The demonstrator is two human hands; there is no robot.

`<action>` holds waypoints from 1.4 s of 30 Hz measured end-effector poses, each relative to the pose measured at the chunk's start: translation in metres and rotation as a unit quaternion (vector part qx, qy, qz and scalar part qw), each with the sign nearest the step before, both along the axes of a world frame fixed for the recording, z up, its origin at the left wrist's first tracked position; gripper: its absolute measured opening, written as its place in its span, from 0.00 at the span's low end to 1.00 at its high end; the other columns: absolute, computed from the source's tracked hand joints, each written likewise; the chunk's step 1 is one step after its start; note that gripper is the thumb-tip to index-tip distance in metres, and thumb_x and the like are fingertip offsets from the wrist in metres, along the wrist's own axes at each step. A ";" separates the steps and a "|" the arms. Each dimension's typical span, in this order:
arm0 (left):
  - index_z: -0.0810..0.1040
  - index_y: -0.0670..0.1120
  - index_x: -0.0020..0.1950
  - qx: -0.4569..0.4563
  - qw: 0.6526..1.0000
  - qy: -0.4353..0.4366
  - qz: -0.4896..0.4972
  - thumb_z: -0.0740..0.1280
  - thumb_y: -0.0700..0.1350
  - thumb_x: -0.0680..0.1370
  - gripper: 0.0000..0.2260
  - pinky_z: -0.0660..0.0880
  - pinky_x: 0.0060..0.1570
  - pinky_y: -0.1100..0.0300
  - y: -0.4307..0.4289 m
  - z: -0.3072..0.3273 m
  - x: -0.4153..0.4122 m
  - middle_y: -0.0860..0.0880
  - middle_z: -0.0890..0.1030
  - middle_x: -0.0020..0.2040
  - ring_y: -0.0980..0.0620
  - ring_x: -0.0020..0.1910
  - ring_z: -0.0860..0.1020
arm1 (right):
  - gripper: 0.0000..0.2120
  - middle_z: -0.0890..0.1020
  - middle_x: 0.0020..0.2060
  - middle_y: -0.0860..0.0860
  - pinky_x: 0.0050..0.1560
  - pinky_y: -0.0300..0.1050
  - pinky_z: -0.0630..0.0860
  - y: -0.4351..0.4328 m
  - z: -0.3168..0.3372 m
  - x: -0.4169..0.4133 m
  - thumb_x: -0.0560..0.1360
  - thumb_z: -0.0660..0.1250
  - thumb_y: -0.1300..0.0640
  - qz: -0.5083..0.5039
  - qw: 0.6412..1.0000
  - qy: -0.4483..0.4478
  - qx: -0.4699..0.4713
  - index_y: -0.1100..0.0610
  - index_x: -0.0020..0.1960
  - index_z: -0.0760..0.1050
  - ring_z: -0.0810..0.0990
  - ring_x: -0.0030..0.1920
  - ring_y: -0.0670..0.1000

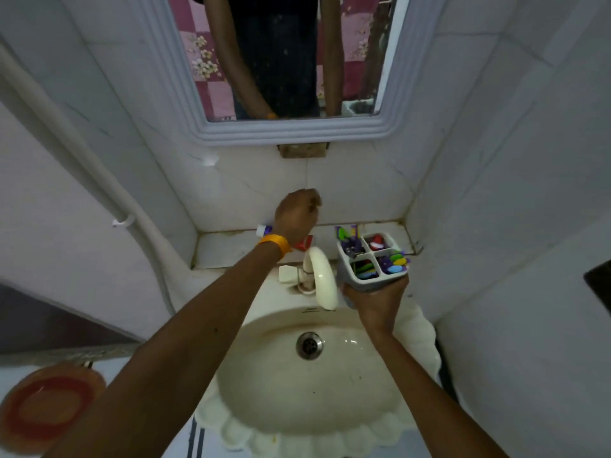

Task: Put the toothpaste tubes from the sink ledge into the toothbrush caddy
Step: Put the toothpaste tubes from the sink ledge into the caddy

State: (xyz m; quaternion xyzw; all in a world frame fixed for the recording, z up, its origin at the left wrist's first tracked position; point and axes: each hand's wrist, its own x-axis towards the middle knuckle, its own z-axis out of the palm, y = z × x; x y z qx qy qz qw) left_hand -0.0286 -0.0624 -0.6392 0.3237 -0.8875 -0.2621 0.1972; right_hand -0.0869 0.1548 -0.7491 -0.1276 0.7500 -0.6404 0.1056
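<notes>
Reaching forward over the washbasin, the left arm stretches out nearly straight, its hand raised above the tiled sink ledge near the back wall. The left hand is seen from behind, knuckles up and fingers curled under; whether it grips anything cannot be told from the head view. An orange wristband circles that wrist. Under the wrist lie two toothpaste tubes on the ledge: a tube with a white cap and purple body shows to the left of the wrist, and a red tube shows just to its right, behind the curved cream tap. Both are partly hidden by the hand and wrist.

The right arm comes up from the lower right with the elbow bent. The right hand is closed around the lower part of the grey toothbrush caddy, holding it upright above the right side of the basin, just right of the tap. The caddy has four compartments; coloured toothbrush handles fill them, and a red-and-white item sits in the far right one.

A mirror hangs above the ledge.
</notes>
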 end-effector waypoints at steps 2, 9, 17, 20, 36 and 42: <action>0.80 0.44 0.59 0.019 0.996 -0.079 0.048 0.65 0.38 0.74 0.14 0.76 0.58 0.52 -0.024 -0.027 0.025 0.42 0.83 0.58 0.40 0.57 0.80 | 0.58 0.77 0.68 0.54 0.68 0.51 0.79 0.000 -0.001 0.002 0.52 0.89 0.68 0.005 1.000 -0.005 -0.009 0.62 0.74 0.61 0.81 0.64 0.48; 0.63 0.43 0.76 0.005 0.952 -0.303 0.050 0.66 0.38 0.74 0.31 0.72 0.63 0.47 -0.053 -0.097 0.068 0.42 0.63 0.76 0.36 0.66 0.69 | 0.58 0.74 0.70 0.56 0.62 0.29 0.77 0.002 -0.005 0.001 0.56 0.87 0.72 0.026 1.000 0.001 -0.017 0.65 0.77 0.58 0.80 0.63 0.38; 0.70 0.43 0.69 -0.029 0.957 -0.283 0.061 0.68 0.45 0.77 0.22 0.73 0.61 0.47 -0.052 -0.109 0.073 0.40 0.75 0.66 0.38 0.65 0.72 | 0.57 0.74 0.69 0.53 0.67 0.36 0.77 0.004 -0.008 0.001 0.55 0.87 0.70 0.030 0.999 0.005 -0.029 0.64 0.76 0.59 0.77 0.62 0.30; 0.75 0.42 0.63 0.022 0.987 -0.137 0.080 0.70 0.44 0.76 0.16 0.74 0.57 0.49 -0.045 -0.094 0.081 0.38 0.81 0.58 0.37 0.58 0.78 | 0.58 0.75 0.69 0.52 0.67 0.36 0.77 0.004 -0.007 -0.001 0.54 0.88 0.69 0.026 0.999 0.005 -0.026 0.62 0.76 0.60 0.78 0.64 0.34; 0.77 0.41 0.55 0.042 0.980 0.194 -0.031 0.69 0.52 0.78 0.15 0.83 0.41 0.58 0.048 0.106 0.051 0.43 0.85 0.46 0.52 0.38 0.85 | 0.54 0.78 0.65 0.41 0.67 0.46 0.79 0.005 -0.002 -0.003 0.51 0.88 0.51 0.041 0.998 0.039 -0.042 0.55 0.71 0.65 0.80 0.66 0.42; 0.78 0.43 0.50 -0.010 0.996 0.071 -0.053 0.71 0.56 0.75 0.16 0.76 0.41 0.56 0.092 0.082 0.022 0.46 0.84 0.44 0.46 0.42 0.81 | 0.59 0.77 0.68 0.48 0.71 0.48 0.77 0.002 -0.009 -0.008 0.51 0.87 0.45 0.043 0.998 0.047 -0.014 0.57 0.75 0.64 0.78 0.69 0.48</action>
